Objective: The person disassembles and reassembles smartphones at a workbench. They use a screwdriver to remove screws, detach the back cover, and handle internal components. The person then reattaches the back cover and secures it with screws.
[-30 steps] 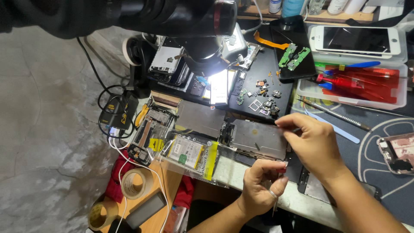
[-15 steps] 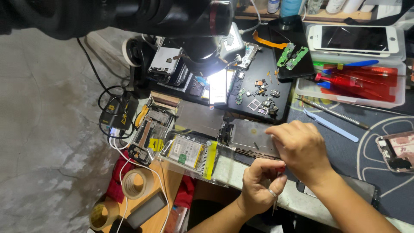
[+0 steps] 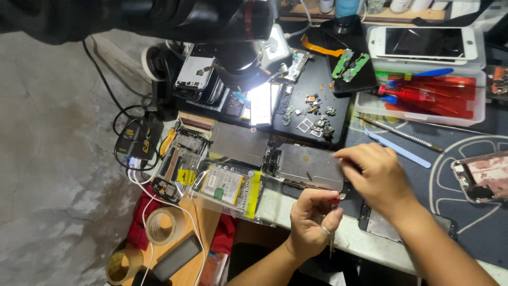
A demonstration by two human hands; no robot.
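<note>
Metal plate point(image 3: 312, 165) lies under the right hand point(image 3: 377, 175), its grip pinched on its edge.

Just left of my left hand point(image 3: 312, 222) a clear plastic bag point(image 3: 233, 188) lies flat at the near edge of the desk point(image 3: 476, 222), with a white-labelled flat pack inside and a yellow strip along its right side. At the far right, a white phone point(image 3: 426, 43) lies face up on a clear tray, its screen dark and glossy. At the right edge a phone body point(image 3: 481, 177) lies open, pinkish inside. Left of the bag sits a small yellow sticker point(image 3: 186, 176) on an opened device. Under the lamp, a narrow panel point(image 3: 260, 103) glares bright white.
</note>
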